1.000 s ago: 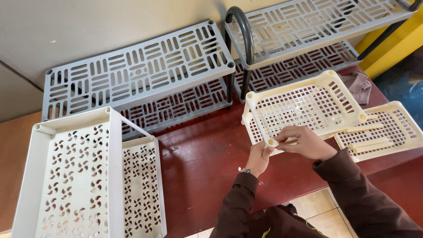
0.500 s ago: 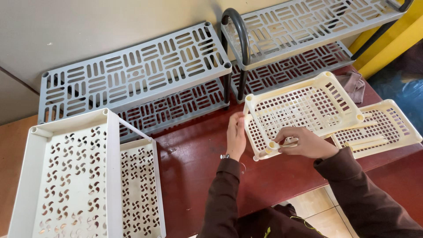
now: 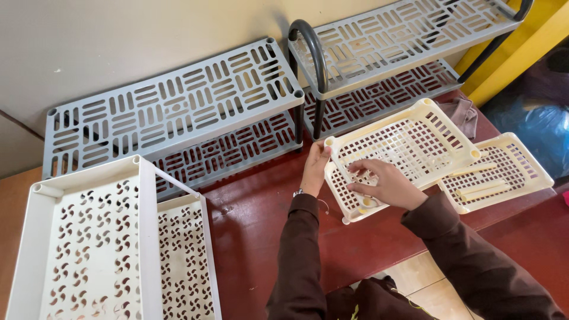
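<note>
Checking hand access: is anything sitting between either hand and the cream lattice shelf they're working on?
Nothing visible. The left hand already grips the near left corner of the cream lattice shelf, and the right hand rests on its front edge. The loose cream rods lie on the second cream shelf to the right, out of the way.

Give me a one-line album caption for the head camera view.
Two hands, left and right, grip a cream lattice shelf amid grey racks on a red floor.

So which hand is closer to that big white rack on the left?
Left. The left hand grips the cream tray's near-left edge, on the side facing the white rack. The right hand lies over the tray, farther away.
</note>
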